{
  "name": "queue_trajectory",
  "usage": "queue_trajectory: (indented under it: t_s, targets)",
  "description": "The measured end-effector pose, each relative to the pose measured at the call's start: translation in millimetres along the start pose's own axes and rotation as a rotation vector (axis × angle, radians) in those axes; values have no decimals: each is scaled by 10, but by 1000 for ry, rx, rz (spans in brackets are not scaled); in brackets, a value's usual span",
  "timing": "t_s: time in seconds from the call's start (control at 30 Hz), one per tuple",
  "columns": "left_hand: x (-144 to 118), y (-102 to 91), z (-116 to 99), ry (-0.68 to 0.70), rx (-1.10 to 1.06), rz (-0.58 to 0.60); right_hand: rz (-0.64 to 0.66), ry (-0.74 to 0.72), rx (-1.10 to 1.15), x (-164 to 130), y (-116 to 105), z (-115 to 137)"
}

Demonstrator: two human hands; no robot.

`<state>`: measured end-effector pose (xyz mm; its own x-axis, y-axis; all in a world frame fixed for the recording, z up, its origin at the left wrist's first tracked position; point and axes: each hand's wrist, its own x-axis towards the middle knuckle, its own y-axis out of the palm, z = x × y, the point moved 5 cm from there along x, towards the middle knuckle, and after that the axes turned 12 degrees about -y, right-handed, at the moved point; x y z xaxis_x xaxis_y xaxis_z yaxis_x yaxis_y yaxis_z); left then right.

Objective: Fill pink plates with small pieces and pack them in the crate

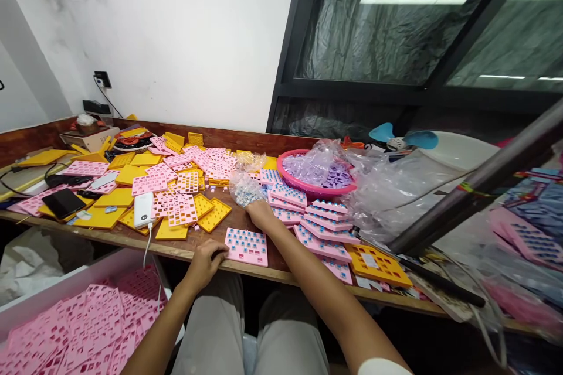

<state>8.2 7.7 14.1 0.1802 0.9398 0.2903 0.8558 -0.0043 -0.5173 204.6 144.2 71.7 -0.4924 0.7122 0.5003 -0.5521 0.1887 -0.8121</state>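
Note:
A pink panel with rows of small blue pieces set in it lies at the table's front edge. My left hand is closed at its left edge, thumb and fingers pinching the corner. Just behind the panel, my right hand is at the mouth of a clear plastic bag of small pale pieces. Its fingertips are hidden in the bag, so I cannot tell how they are set. To the right of that hand stand stacks of similar pink panels bearing blue pieces.
A pink basket of purple pieces stands behind the stacks. Yellow panels, a white power bank and a phone lie to the left. A slanted metal pole crosses the right side. Below left is a white bin of pink grids.

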Motion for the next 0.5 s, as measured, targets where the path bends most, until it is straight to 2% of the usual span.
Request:
queue_trajectory:
  t_s: [0.13,0.23,0.33,0.43,0.5]
  targets:
    - [6,5,-50,47,60,59,82,-36,36,-255,-111,82]
    - [25,-1,-42,31,78,84,9,-35,185,-653,-246,264]
    - [45,-1,-1,-15,60,92,-79,94,300,-1096,-260,395]
    - [131,11,15,-47,39,119,-123,145,250,-1378,-186,460]
    - [276,-4,-17,-46,45,82,-145,133,198,-1445,-149,463]
